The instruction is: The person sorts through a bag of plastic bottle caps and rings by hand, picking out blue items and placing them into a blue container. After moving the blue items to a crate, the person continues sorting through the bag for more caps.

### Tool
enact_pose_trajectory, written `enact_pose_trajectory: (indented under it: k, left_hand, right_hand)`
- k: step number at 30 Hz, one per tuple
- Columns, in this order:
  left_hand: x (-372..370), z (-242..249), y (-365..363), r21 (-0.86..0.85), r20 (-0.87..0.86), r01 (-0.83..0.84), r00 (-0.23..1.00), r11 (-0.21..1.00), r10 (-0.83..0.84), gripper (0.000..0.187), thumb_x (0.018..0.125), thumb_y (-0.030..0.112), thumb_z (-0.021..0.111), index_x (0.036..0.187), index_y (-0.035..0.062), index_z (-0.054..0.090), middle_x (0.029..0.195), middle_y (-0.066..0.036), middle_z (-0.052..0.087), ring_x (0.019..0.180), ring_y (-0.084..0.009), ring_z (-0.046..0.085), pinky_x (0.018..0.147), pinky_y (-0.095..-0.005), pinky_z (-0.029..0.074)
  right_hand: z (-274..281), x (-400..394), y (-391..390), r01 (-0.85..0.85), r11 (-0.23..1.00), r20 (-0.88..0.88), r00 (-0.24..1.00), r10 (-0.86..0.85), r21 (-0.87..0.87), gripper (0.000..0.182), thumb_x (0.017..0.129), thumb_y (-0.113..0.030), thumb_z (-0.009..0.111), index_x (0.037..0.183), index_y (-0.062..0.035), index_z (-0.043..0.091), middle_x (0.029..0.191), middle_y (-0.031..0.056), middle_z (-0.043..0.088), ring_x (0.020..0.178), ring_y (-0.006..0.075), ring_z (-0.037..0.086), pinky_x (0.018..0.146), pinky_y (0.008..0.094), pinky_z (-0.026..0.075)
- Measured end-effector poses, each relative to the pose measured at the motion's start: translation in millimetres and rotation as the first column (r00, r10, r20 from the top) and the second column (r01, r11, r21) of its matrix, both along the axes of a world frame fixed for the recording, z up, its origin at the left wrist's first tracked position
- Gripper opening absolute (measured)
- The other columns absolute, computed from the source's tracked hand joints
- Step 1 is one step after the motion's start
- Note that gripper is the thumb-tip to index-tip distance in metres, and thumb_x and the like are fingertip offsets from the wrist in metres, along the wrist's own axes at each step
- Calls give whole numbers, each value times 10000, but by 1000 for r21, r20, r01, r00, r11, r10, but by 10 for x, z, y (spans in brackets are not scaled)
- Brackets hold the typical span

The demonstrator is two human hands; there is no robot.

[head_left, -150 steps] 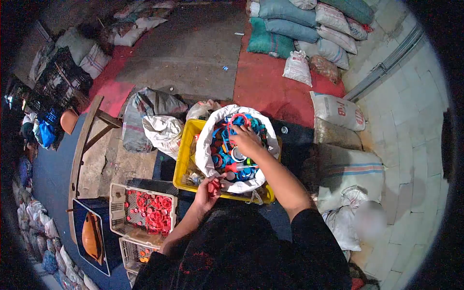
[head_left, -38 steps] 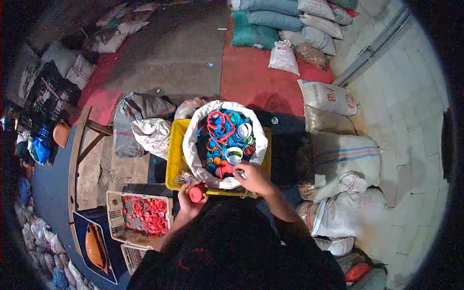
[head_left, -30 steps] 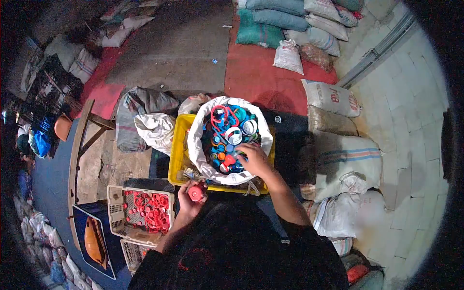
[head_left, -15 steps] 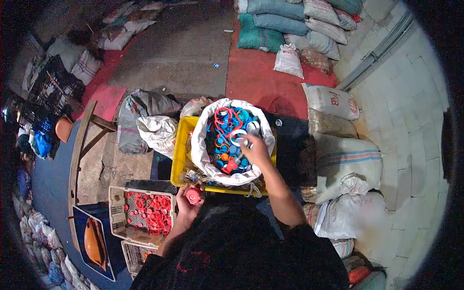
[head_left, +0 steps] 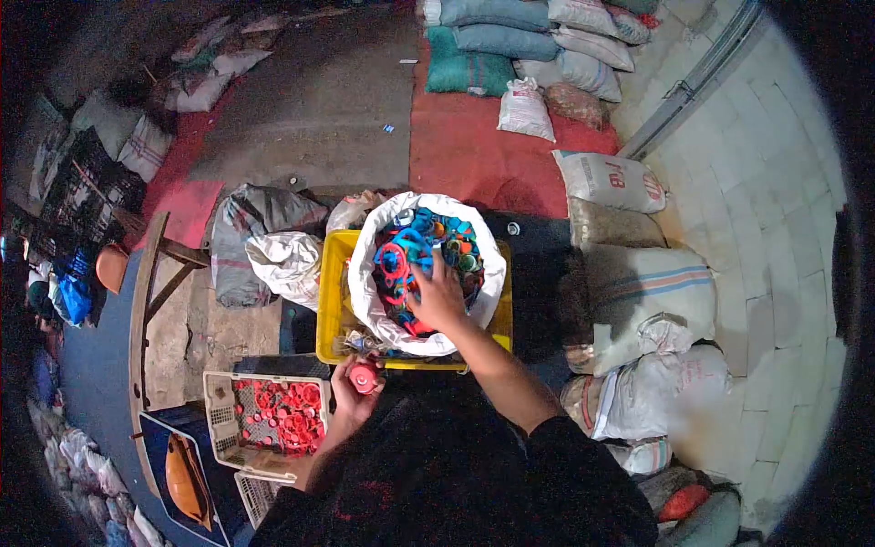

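Observation:
My left hand (head_left: 346,394) is closed around a red plastic cap (head_left: 364,377), just in front of the yellow crate (head_left: 325,314). My right hand (head_left: 439,299) reaches into a white sack (head_left: 363,284) with a rolled rim, its fingers spread over mixed plastic caps (head_left: 467,244). Most of these are blue, with some orange, green and white pieces among them. A red plastic ring (head_left: 394,261) lies just left of my right fingertips, which are partly hidden among the caps. The sack sits inside the yellow crate.
A beige basket (head_left: 219,421) of red caps and rings stands at lower left, with another basket (head_left: 258,495) below it. A wooden frame (head_left: 150,301) is on the left. Full sacks (head_left: 643,292) line the wall at right; more sacks (head_left: 506,41) are stacked behind.
My right hand has moved left and deeper over the caps; the white ring by its fingers is out of sight. My left hand still holds the red cap. The view has shifted slightly.

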State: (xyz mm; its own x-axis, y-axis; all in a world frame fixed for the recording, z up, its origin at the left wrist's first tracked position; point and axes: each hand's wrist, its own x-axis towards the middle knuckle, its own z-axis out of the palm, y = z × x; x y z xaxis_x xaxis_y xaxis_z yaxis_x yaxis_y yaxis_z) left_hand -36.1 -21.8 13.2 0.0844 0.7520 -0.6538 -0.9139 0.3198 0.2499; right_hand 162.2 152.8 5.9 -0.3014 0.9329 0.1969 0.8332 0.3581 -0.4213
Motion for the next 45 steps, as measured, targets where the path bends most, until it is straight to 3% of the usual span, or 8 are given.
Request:
enact_pose_trajectory:
  k: [10,14,18,26,32,37,41,45]
  left_hand:
    - [78,-38,174,64,44,-3,999,998,0,283,942,324,546,904,49,601,1103,-128,647,916,-259,621,606,-320,515]
    - [95,-21,195,57,31,-35,999,998,33,291,949,332,538,886,56,604,1095,-126,650,924,-258,622,590,-311,525]
    - [123,55,244,61,-14,-9,1000,998,10,292,952,339,532,874,66,600,1094,-126,652,925,-251,623,587,-304,530]
    - [272,1,470,76,-23,-45,999,996,47,273,940,336,557,873,74,595,1096,-118,655,932,-245,620,583,-310,512]
    - [411,135,581,25,-134,-37,990,999,40,265,932,352,559,871,95,590,1067,-105,656,915,-241,618,588,-311,506]
    - [486,-4,580,93,-141,4,990,996,9,248,931,353,549,890,111,586,1043,-85,663,911,-227,629,584,-311,506]
    - [563,1,536,74,-126,-17,992,997,26,248,933,351,545,909,108,583,1007,-94,677,872,-234,645,571,-307,510]
    - [560,-91,507,62,-107,-56,992,997,63,257,938,351,538,903,100,580,1029,-102,676,879,-243,640,576,-311,504]
  right_hand:
    - [-39,344,-182,-244,964,-255,944,211,-106,401,858,-337,749,1180,-102,706,1455,269,446,1307,430,477,1108,489,372]
    - [142,784,137,-148,908,-630,763,-148,-392,345,951,-293,659,1205,-59,674,1190,171,689,1102,324,661,968,431,489]
    - [32,1439,353,49,935,-124,987,-98,-350,199,899,-117,666,1074,-28,703,1028,170,729,856,311,730,762,394,565]
    - [-41,1234,113,-163,982,250,951,181,-91,303,726,-275,752,1001,-146,764,1241,141,561,1131,341,516,977,485,429]
    - [68,1281,624,-149,873,-80,989,126,-464,230,820,-294,705,774,-72,741,758,215,679,724,376,683,671,470,533]
    - [-316,892,1204,-175,985,-218,961,168,-10,253,810,-279,722,988,-99,733,1023,141,713,952,320,670,846,434,519]
    - [-384,791,1339,-125,988,178,974,140,-94,313,757,-279,767,1037,-150,717,1094,53,667,1056,292,600,949,446,453]
    - [-313,840,1250,-209,960,142,961,237,-187,394,761,-273,765,1135,-175,690,1143,34,665,1100,296,587,1003,474,400]
